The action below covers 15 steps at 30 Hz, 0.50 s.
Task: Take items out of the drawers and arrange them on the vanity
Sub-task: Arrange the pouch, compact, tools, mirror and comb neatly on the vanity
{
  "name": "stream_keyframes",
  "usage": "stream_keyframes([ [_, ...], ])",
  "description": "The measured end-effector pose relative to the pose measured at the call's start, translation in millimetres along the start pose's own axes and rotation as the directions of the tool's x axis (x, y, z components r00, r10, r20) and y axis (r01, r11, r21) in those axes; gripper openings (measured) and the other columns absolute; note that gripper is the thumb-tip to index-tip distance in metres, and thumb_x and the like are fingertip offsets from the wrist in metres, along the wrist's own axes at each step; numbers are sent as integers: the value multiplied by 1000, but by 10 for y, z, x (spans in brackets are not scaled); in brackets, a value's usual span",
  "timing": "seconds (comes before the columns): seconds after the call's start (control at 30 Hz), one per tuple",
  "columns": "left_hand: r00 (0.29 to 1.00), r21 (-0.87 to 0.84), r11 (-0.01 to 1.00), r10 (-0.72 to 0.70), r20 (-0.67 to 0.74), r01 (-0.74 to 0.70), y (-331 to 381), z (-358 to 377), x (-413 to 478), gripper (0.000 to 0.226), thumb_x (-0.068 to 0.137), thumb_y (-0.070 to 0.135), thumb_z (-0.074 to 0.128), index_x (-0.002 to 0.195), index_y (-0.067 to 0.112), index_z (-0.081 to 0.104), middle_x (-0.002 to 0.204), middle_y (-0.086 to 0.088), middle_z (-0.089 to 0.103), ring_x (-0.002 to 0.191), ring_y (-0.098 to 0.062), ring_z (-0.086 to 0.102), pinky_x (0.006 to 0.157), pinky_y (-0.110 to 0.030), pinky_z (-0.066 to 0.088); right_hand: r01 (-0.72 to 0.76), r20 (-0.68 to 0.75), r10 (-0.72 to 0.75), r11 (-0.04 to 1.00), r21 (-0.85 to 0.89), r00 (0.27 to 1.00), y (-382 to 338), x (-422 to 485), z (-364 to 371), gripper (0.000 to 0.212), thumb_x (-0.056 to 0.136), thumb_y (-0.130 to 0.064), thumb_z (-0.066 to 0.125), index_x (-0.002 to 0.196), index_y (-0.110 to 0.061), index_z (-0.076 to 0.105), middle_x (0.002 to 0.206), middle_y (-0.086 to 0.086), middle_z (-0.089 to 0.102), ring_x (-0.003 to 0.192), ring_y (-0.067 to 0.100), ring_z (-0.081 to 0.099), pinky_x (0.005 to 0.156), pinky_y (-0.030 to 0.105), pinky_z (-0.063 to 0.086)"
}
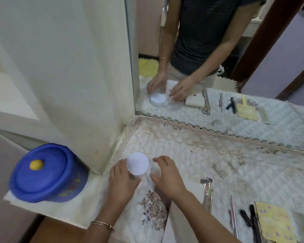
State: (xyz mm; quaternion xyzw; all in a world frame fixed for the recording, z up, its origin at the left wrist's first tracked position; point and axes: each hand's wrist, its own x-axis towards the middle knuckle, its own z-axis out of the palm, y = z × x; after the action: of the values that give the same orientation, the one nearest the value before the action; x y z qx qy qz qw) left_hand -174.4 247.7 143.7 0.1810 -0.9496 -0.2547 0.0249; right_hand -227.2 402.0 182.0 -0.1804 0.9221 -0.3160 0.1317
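A clear round jar with a white lid stands on the quilted floral cloth of the vanity, near its left back corner. My left hand grips the jar from the left side. My right hand sits just right of the jar with its fingers loosely bent towards it; the mirror shows a small gap between them. A metal tool, thin pencils, black tubes and a yellow patterned card lie in a row at the front right.
A large mirror runs along the back of the vanity and repeats the scene. A cream cabinet wall closes the left side. A blue lidded tub with a yellow knob stands on a lower ledge at the left.
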Motion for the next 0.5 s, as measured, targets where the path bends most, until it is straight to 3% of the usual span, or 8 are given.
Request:
stream_keyframes([
  [0.1,997,-5,1000,-22,78,22,-75,24,112,80,61,60,44,112,0,57,109,-19,66,95,-38,63,84,-40,49,7,196,-8,1000,8,981,-180,291,132,69,79,-25,66,139,-14,34,149,9,28,136,25,27,113,37,27],
  [0.23,998,-61,998,9,57,-6,-151,4,140,70,61,56,47,113,9,55,106,-9,67,92,-33,58,85,-29,41,-3,350,16,999,-35,937,-250,485,235,87,71,-40,66,143,-13,24,153,8,21,141,24,18,115,32,21],
  [0.3,999,-137,991,15,46,-8,-174,-29,125,69,66,56,56,122,15,52,116,-1,62,105,-30,50,91,-33,40,-28,368,45,998,-51,929,-280,515,232,89,68,-43,63,142,-13,26,150,6,25,138,25,23,112,33,27],
  [0.4,996,-235,972,-5,92,26,-141,-73,108,72,70,38,73,133,21,42,127,7,50,120,-20,36,100,-31,32,-50,322,45,999,7,946,-321,477,173,92,57,-53,58,137,-13,36,143,5,37,132,23,33,103,30,35],
  [0.5,987,-433,899,2,158,67,-20,-140,62,73,65,39,76,129,24,44,122,14,47,117,-11,40,98,-29,38,-110,227,75,983,148,971,-318,326,34,62,71,-34,70,126,-15,50,128,1,54,121,18,48,87,20,37],
])
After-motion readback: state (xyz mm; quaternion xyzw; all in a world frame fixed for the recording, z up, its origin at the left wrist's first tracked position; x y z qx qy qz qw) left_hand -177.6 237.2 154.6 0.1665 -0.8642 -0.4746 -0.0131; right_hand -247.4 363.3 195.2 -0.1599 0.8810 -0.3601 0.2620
